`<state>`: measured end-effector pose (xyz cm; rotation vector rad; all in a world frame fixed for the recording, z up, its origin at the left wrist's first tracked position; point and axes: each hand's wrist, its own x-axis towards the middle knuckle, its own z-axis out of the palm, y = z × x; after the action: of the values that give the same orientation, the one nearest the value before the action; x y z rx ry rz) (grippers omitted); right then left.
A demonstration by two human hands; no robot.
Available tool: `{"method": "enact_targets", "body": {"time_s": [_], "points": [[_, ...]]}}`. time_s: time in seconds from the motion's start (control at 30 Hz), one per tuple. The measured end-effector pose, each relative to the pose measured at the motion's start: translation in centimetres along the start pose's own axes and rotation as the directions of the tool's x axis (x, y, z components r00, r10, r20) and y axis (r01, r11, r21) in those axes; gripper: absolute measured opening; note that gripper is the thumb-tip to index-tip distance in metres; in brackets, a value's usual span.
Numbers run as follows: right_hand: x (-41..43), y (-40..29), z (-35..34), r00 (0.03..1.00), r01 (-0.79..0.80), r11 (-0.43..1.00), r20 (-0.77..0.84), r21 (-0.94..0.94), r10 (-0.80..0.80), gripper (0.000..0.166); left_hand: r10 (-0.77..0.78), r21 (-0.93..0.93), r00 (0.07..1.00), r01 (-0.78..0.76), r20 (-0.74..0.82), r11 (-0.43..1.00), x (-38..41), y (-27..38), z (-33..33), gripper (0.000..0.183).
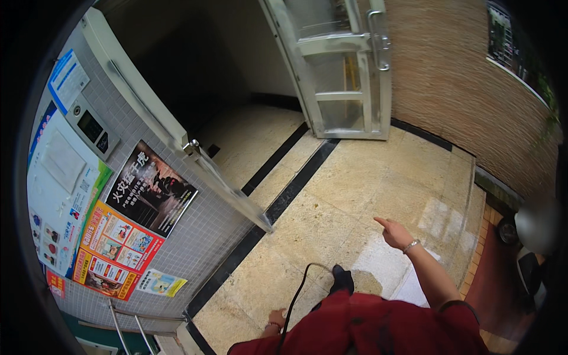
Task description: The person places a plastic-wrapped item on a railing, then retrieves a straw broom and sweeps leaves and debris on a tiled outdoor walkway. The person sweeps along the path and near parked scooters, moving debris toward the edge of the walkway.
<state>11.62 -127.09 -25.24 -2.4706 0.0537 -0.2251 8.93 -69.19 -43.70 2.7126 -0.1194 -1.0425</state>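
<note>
My right hand (pixel 396 233) is held out over the pale stone floor (pixel 319 208), its index finger extended towards the doorway and nothing in it. A bracelet (pixel 411 246) circles that wrist. Low in the view, my left hand (pixel 277 317) hangs beside my red clothing (pixel 372 326); its fingers are small and partly hidden. Close to it runs a black cable (pixel 293 298), which curves from my body towards my dark shoe (pixel 342 279). Whether the left hand touches the cable cannot be told.
A metal-framed glass door (pixel 341 91) stands open ahead, with a second door leaf (pixel 226 186) at left. Posters (pixel 151 188) and an intercom panel (pixel 92 126) cover the grey tiled wall. Metal railings (pixel 125 330) rise at lower left. A parked vehicle (pixel 528 266) appears at right.
</note>
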Motion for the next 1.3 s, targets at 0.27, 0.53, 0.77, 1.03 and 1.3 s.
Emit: {"method": "enact_targets", "body": {"time_s": [0.27, 0.53, 0.77, 1.03, 1.3], "points": [[10.6, 8.3, 3.4, 0.836, -0.214, 0.959, 0.473, -0.185, 0.278, 0.037, 0.191, 0.133, 0.764, -0.139, -0.616, 0.981, 14.4, 10.0, -28.9, 0.065], [17.5, 18.3, 3.8, 0.604, -0.609, 0.781, 0.559, -0.136, 0.568, 0.036, 0.323, 0.351, 0.628, -0.085, -0.708, 0.933, 24.2, 18.4, -50.7, 0.041], [36.9, 26.9, 5.6, 0.829, -0.266, 0.926, 0.426, -0.269, 0.362, 0.040, 0.116, 0.415, 0.793, 0.182, -0.598, 0.892, 32.0, 15.7, -54.1, 0.039], [69.0, 19.0, 8.2, 0.864, -0.067, 0.993, 0.493, -0.094, 0.105, 0.054, -0.145, 0.317, 0.794, 0.394, -0.591, 0.863, 31.7, 15.2, -53.2, 0.037], [91.0, 4.4, 17.8, 0.745, 0.013, 0.959, 0.636, 0.284, -0.198, 0.038, -0.233, 0.406, 0.761, 0.546, -0.605, 0.733, 33.3, 14.9, -49.7, 0.052]]}}
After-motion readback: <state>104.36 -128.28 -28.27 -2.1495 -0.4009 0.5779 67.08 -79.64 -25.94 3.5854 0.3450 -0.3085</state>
